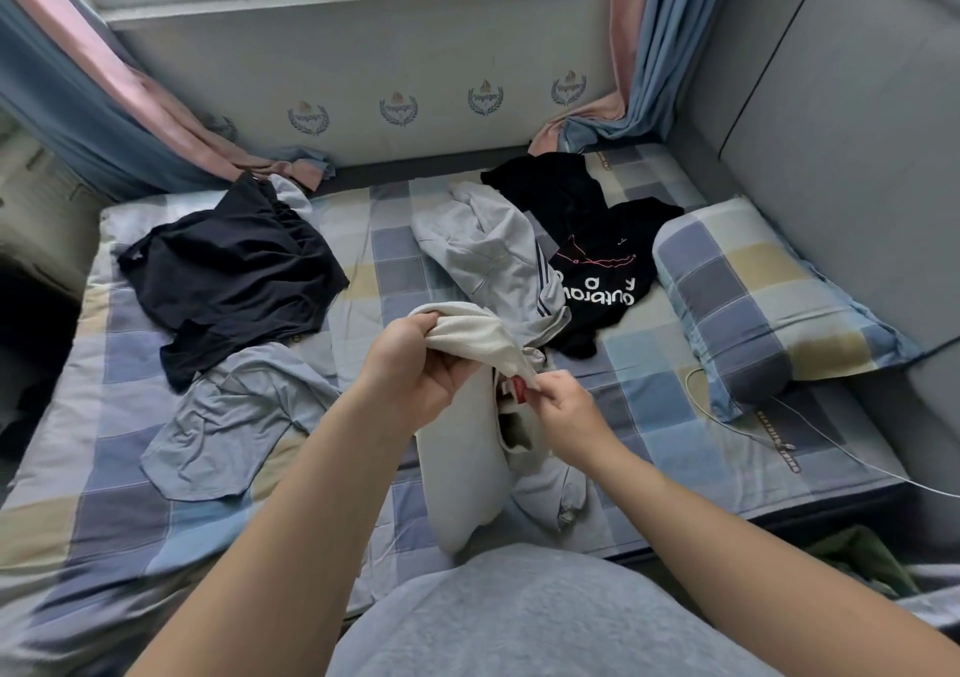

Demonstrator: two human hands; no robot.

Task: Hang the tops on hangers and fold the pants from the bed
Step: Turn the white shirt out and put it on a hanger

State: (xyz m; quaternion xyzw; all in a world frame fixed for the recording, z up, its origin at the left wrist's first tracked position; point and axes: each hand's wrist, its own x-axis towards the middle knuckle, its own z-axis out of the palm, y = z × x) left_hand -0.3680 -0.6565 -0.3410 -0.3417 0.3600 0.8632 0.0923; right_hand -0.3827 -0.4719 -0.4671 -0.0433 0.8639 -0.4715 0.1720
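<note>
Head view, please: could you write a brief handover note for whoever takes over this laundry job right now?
Left-hand grip holds the cream garment by its bunched upper end; right-hand grip pinches it beside a red label.
On the bed: dark garment and light blue shirt left, grey striped pants centre, black printed top by the pillow.
Nothing looks hung or folded; no hangers in view. All pieces are left to do.

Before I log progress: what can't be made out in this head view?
Head view:
Cream garment: top or pants unclear, bunched between left hand and right hand.
Red label: too small to read, right fingers partly cover it.
Black tee print: partly hidden under grey striped garment.
Green cloth: partly hidden by right forearm.
Hangers: none in frame.
</note>
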